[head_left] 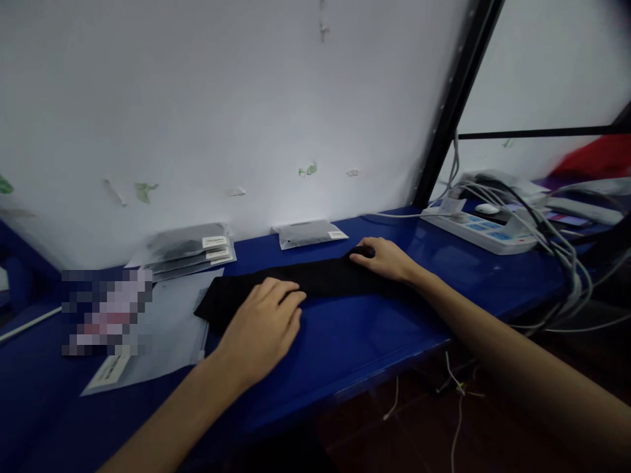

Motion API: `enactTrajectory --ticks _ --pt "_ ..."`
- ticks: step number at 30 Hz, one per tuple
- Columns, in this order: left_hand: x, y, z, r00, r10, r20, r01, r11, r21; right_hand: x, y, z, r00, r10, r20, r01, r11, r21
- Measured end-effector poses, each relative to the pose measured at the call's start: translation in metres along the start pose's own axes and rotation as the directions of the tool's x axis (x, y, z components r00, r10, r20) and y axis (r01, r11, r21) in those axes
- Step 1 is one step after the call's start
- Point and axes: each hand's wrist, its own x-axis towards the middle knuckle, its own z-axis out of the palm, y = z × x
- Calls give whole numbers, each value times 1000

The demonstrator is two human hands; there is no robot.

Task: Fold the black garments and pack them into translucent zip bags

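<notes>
A long black piece of cloth (320, 279) lies stretched across the blue table (355, 341). My left hand (261, 325) rests flat on its left part, fingers together and stretched out. My right hand (387, 259) lies on the cloth's right end, with its fingers curled over the edge of the fabric. The cloth's left end overlaps a clear plastic bag with a white label (158, 335).
A stack of grey packed bags (190, 253) and a single packed bag (308, 233) lie against the white wall. At the right, a white power strip (480, 230) with several cables stands by a black shelf post (456, 98). The table's front edge is near.
</notes>
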Motion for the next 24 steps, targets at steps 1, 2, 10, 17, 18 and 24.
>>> enactTrajectory --ticks 1,2,10,17,18,24 --pt "2 8 3 999 -13 37 13 1000 4 -1 -2 -1 1000 20 2 -20 999 28" --pt "3 14 5 997 -30 67 29 999 17 -1 -3 -2 999 41 1 -41 998 56" --pt "-4 20 12 996 -72 55 67 993 98 0 -1 -4 992 115 46 -123 887 445" --pt "-7 21 16 999 -43 -13 44 987 154 -6 -14 -19 972 120 204 -233 627 743" --pt "-7 21 16 999 -41 -16 43 989 144 -7 -16 -22 969 127 212 -246 592 768" --pt "-8 22 21 998 -14 -58 17 998 61 -10 -34 -42 961 171 217 -275 516 811"
